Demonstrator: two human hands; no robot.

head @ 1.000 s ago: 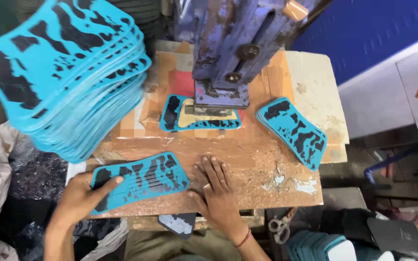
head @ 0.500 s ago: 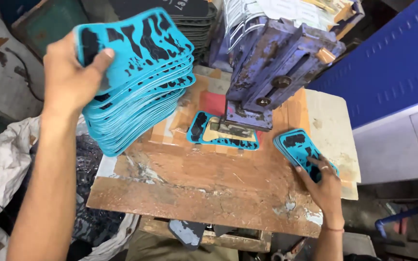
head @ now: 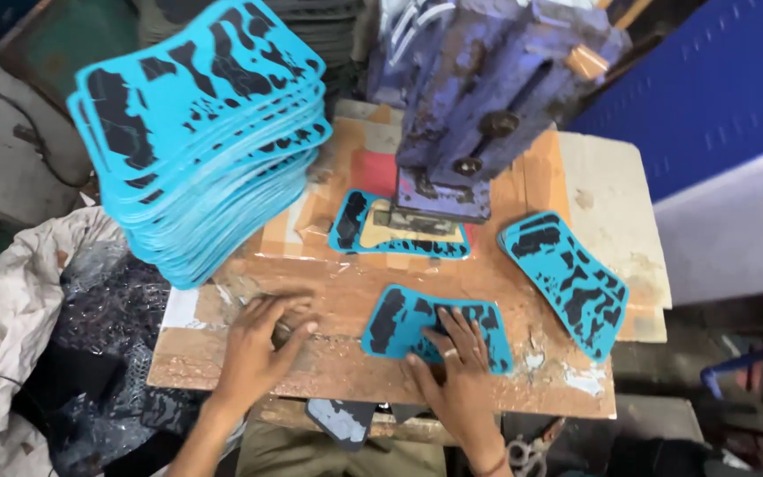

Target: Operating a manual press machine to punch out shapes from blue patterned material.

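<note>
My right hand [head: 457, 375] lies with spread fingers on a blue sheet with black patches [head: 399, 322], pressing it onto the front of the wooden board [head: 346, 287]. My left hand [head: 262, 340] rests flat on the bare board to its left and holds nothing. A second blue sheet [head: 355, 231] lies under the foot of the purple press [head: 479, 97]. A third blue sheet [head: 567, 278] lies at the board's right. A tall stack of the same blue sheets [head: 196, 132] stands at the back left.
Crumpled plastic and a pale sack [head: 37, 327] lie left of the board. A blue wall [head: 717, 88] stands at the right. A dark offcut [head: 337, 420] hangs below the front edge, and scissors [head: 527, 455] lie near my lap.
My left hand has come down from the top of the stack to the board. My right hand has moved from the right-hand sheet to a sheet at the front centre.
</note>
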